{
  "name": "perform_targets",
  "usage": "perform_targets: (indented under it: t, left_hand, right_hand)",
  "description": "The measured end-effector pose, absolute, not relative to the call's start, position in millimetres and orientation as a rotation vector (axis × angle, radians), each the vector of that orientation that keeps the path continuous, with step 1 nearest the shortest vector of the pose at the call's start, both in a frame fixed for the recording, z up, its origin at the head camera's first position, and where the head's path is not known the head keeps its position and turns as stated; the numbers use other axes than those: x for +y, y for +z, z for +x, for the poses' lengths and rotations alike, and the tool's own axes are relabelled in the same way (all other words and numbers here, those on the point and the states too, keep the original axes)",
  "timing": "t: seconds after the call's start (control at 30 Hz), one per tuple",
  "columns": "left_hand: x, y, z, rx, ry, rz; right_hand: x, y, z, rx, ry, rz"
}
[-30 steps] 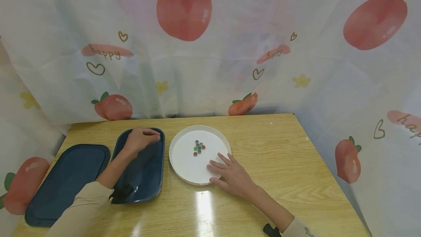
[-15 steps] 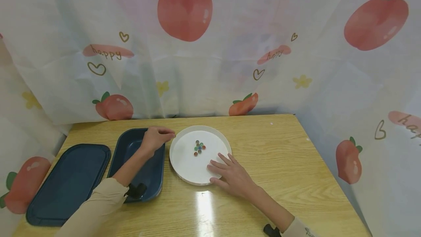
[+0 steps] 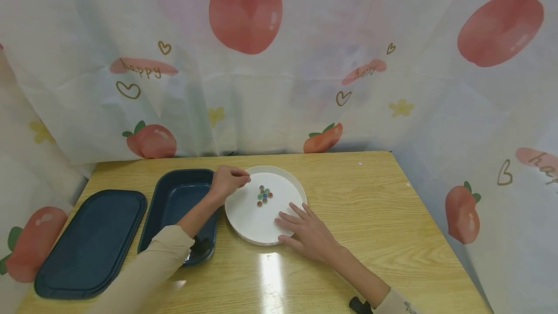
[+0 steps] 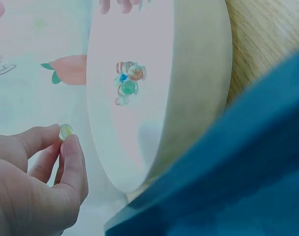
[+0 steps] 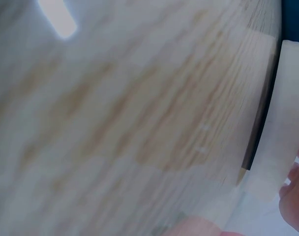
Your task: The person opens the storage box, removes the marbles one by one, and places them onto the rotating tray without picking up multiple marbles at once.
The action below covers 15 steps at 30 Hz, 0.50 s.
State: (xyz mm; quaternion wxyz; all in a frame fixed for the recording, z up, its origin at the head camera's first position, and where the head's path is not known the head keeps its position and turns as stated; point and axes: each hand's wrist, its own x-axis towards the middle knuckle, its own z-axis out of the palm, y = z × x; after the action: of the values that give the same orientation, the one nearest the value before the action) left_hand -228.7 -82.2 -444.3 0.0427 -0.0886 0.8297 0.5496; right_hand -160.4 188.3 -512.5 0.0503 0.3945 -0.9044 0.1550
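Between thumb and fingertip, my left hand (image 3: 227,181) pinches a clear glass marble (image 4: 66,131) with a yellow streak, seen best in the left wrist view. In the head view this hand is over the upper left rim of a round white tray (image 3: 244,222). Several coloured marbles (image 3: 264,196) lie grouped on the tray, a little to the right of the pinching fingers. With fingers spread, my right hand (image 3: 307,232) rests at the tray's lower right rim. The right wrist view catches only part of that hand, at its right edge.
A deep dark blue container (image 3: 185,195) stands left of the tray, below my left forearm. Farther left lies a flat dark blue lid (image 3: 91,246). The wooden table (image 3: 357,197) ends at a fruit-printed curtain (image 3: 279,110) behind and beside it.
My left hand has travelled right, from above the blue container to over the tray's rim, still pinching. The right hand has kept its place, and the grouped marbles have not moved.
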Motion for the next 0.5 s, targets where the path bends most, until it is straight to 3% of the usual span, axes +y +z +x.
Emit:
perform_targets:
  t: [0.5]
  left_hand:
    - [-61, -460, -239, 2.515, 1.609, -0.309]
  right_hand:
    - [188, -514, -162, -2.77, 0.446, 1.195]
